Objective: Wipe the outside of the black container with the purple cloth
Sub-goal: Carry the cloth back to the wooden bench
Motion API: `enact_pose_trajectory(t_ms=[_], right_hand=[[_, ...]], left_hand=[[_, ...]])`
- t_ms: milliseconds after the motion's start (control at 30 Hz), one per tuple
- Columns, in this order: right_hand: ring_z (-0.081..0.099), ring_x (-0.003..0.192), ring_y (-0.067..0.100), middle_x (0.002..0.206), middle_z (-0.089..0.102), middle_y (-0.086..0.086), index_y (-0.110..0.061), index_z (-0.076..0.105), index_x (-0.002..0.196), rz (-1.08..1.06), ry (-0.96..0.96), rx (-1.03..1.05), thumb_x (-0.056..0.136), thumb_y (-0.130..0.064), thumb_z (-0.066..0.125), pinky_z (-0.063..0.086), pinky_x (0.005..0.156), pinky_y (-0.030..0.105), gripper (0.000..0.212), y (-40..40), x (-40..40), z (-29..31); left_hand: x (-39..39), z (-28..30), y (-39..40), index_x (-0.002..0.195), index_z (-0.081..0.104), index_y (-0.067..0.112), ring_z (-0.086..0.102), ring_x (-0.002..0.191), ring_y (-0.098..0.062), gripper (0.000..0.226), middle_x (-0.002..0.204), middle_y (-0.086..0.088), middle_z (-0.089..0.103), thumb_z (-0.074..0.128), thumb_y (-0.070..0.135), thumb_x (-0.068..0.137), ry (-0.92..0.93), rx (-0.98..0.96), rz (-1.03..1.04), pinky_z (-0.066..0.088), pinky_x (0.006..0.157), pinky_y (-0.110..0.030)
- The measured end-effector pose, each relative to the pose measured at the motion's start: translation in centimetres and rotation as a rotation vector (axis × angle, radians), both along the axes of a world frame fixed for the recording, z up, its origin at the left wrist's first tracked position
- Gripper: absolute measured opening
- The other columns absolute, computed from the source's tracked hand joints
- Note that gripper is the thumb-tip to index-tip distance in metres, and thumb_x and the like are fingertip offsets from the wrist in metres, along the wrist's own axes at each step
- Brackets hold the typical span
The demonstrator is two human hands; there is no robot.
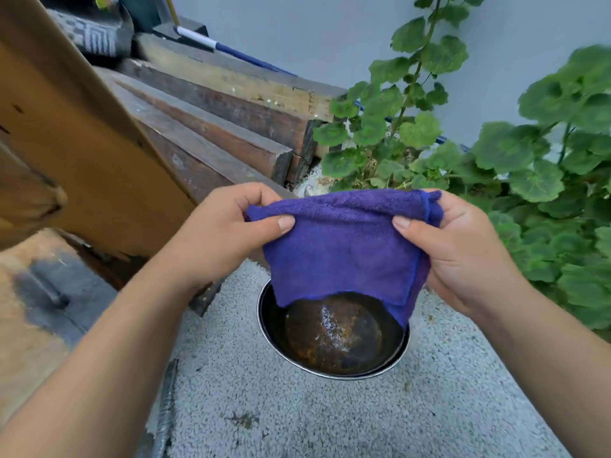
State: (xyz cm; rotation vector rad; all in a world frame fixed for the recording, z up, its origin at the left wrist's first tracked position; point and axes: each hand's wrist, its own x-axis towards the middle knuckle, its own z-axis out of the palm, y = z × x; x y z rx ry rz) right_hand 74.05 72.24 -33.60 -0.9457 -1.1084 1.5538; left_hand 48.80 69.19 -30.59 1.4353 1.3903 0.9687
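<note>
The purple cloth [340,246] hangs folded in front of me, held by its two upper corners. My left hand [224,233] pinches the left corner between thumb and fingers. My right hand [463,252] grips the right corner and edge. Below the cloth stands the black container [334,335], round with a metal rim, upright on the pebbled ground. Its inside bottom looks rusty and wet. The cloth's lower edge hides the container's far rim. Neither hand touches the container.
Stacked dark wooden beams [215,120] run along the left, with a tan board [82,143] leaning over them. Leafy green plants [529,180] fill the right side. Grey pebbled ground [297,418] surrounds the container. A grey wall stands behind.
</note>
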Motion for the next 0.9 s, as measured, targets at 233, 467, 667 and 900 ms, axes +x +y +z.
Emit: enact_pose_trajectory(t_ms=[233,467,667,900], right_hand=[[0.068,0.081,0.012,0.084,0.075,-0.003,-0.03,0.074,0.083,-0.082,-0.062,0.019,0.076,-0.009,0.068,0.057,0.073,0.029,0.023,-1.1,0.9,12.6],[0.07,0.089,0.012,0.095,0.076,-0.003,-0.031,0.074,0.092,-0.179,-0.123,0.103,0.084,-0.012,0.063,0.056,0.076,0.027,0.022,-3.3,2.6,29.3],[0.068,0.096,0.021,0.1,0.075,0.002,-0.03,0.072,0.093,-0.205,-0.092,0.13,0.086,-0.013,0.061,0.055,0.087,0.04,0.021,-6.1,4.6,45.6],[0.066,0.085,0.01,0.088,0.073,-0.01,-0.042,0.069,0.084,-0.114,-0.144,0.218,0.083,-0.019,0.063,0.053,0.077,0.029,0.024,-12.6,6.2,59.1]], left_hand=[[2.9,10.3,-1.9,0.081,0.058,0.018,0.053,0.054,0.001,0.007,0.061,0.012,0.064,0.063,0.014,0.081,-0.298,0.151,0.224,0.044,0.051,-0.015],[5.5,26.8,-2.9,0.088,0.067,0.028,0.06,0.072,-0.004,0.015,0.078,0.012,0.07,0.06,0.015,0.087,-0.391,0.211,0.307,0.05,0.066,-0.019],[7.9,43.8,-6.1,0.095,0.072,0.036,0.063,0.079,-0.003,0.028,0.086,0.014,0.074,0.055,0.013,0.094,-0.308,0.323,0.317,0.05,0.074,-0.018],[10.5,56.7,-14.6,0.097,0.065,0.032,0.057,0.074,-0.01,0.024,0.082,0.012,0.068,0.051,0.012,0.096,-0.194,0.431,0.437,0.045,0.071,-0.023]])
